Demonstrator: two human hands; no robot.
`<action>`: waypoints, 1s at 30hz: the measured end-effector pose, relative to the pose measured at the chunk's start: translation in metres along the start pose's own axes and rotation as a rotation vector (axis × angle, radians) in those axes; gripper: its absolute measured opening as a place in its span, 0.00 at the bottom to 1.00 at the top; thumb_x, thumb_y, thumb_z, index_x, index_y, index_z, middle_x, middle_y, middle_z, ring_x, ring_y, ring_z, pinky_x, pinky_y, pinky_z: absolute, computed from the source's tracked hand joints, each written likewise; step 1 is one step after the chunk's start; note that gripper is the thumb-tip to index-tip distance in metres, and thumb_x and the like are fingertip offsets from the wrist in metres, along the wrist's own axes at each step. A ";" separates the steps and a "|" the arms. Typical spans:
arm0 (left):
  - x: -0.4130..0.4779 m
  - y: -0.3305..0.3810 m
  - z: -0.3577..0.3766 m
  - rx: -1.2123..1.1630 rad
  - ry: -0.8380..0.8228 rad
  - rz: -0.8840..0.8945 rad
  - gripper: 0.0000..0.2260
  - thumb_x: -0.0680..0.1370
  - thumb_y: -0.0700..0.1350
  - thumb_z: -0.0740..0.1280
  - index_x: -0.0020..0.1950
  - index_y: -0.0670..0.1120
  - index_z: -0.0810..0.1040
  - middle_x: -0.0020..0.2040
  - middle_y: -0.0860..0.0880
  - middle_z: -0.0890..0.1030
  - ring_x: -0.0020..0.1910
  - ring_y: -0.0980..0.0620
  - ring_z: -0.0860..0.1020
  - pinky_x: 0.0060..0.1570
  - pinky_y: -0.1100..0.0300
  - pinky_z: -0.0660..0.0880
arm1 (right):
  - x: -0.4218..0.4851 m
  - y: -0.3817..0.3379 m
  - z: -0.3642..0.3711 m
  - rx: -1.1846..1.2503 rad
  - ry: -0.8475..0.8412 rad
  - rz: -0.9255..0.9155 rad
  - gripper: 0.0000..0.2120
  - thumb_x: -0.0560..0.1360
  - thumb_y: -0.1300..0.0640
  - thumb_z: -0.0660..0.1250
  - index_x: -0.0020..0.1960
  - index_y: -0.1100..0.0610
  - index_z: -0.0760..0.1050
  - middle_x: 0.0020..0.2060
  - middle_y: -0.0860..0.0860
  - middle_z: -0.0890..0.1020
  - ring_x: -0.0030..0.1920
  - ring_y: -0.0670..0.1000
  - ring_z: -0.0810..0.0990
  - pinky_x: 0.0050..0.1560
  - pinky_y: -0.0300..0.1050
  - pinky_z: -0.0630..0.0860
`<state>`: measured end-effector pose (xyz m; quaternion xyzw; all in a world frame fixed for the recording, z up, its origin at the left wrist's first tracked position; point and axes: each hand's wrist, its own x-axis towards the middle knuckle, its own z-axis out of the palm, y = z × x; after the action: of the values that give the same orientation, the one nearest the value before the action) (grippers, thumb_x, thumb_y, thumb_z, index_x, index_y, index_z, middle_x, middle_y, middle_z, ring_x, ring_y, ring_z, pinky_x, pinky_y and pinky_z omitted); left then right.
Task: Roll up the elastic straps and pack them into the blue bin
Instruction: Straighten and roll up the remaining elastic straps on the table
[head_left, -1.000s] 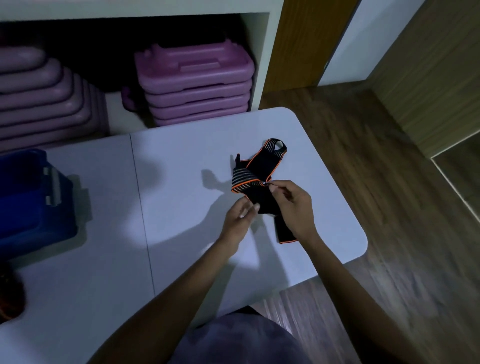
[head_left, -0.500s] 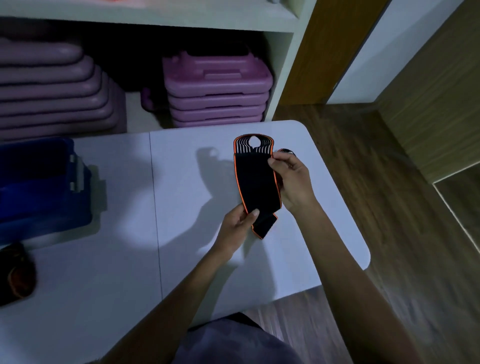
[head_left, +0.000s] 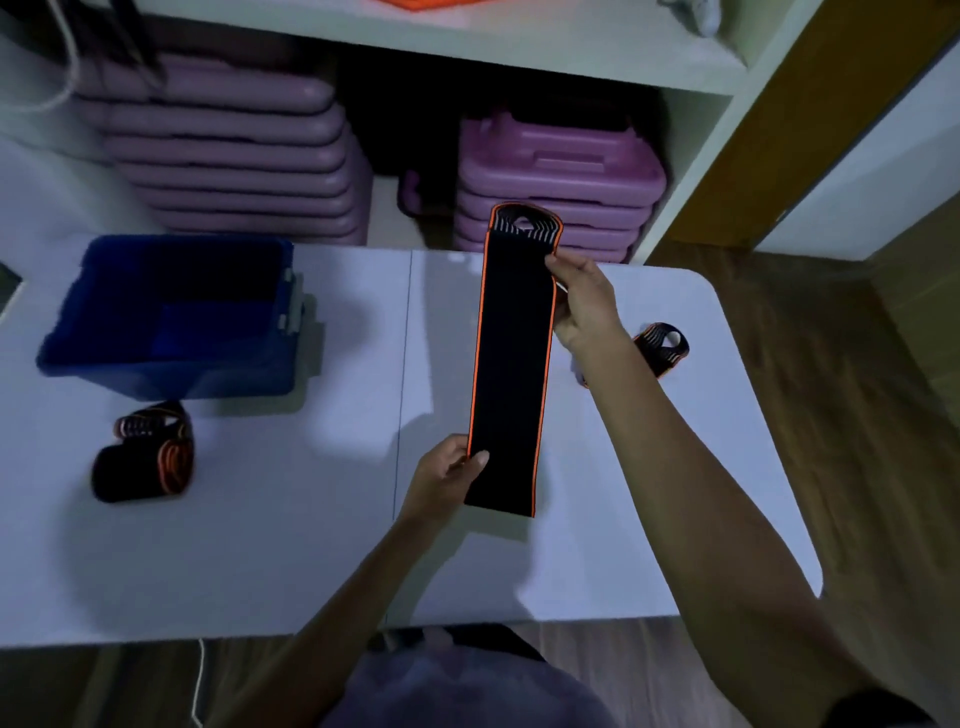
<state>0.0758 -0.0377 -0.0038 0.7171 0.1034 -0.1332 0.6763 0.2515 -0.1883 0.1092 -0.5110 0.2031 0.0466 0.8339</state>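
Elastic strap (head_left: 511, 358) was black, orange-edged, striped loop at far end; held flat and stretched above the desk (head_left: 649, 519). Right hand (head_left: 584, 304) fingers pinched its upper right edge; left hand (head_left: 447, 475) fingers pinched the lower left edge. Blue bin (head_left: 171, 317) sat far left, open.

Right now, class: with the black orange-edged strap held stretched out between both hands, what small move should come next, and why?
Probably start rolling from the near end: the left hand pinches the bottom of the black orange-edged elastic strap, the right hand holds its looped top, and it hangs flat and unrolled. The blue plastic bin sits open at the left.
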 end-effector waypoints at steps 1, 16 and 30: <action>-0.004 -0.006 -0.007 0.049 0.031 -0.040 0.02 0.77 0.43 0.67 0.48 0.46 0.78 0.41 0.49 0.82 0.41 0.53 0.80 0.43 0.61 0.74 | 0.006 0.011 0.002 -0.013 0.009 0.014 0.07 0.74 0.68 0.67 0.44 0.57 0.77 0.35 0.52 0.83 0.33 0.50 0.81 0.33 0.40 0.79; -0.038 -0.059 -0.029 0.525 0.073 -0.205 0.07 0.75 0.46 0.68 0.50 0.47 0.74 0.35 0.52 0.76 0.36 0.52 0.75 0.37 0.57 0.72 | 0.044 0.129 0.003 -0.271 0.071 0.176 0.08 0.73 0.71 0.64 0.43 0.61 0.79 0.36 0.55 0.81 0.33 0.50 0.80 0.27 0.36 0.75; 0.009 -0.028 -0.036 1.008 -0.017 0.129 0.22 0.79 0.52 0.59 0.72 0.50 0.63 0.71 0.46 0.67 0.69 0.45 0.64 0.63 0.47 0.67 | 0.003 0.160 -0.083 -1.402 -0.377 -0.396 0.28 0.76 0.42 0.59 0.72 0.53 0.67 0.71 0.52 0.71 0.72 0.52 0.67 0.71 0.49 0.63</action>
<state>0.0766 0.0000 -0.0313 0.9582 -0.0237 -0.1301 0.2539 0.1844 -0.1849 -0.0580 -0.9326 -0.1161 0.1010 0.3264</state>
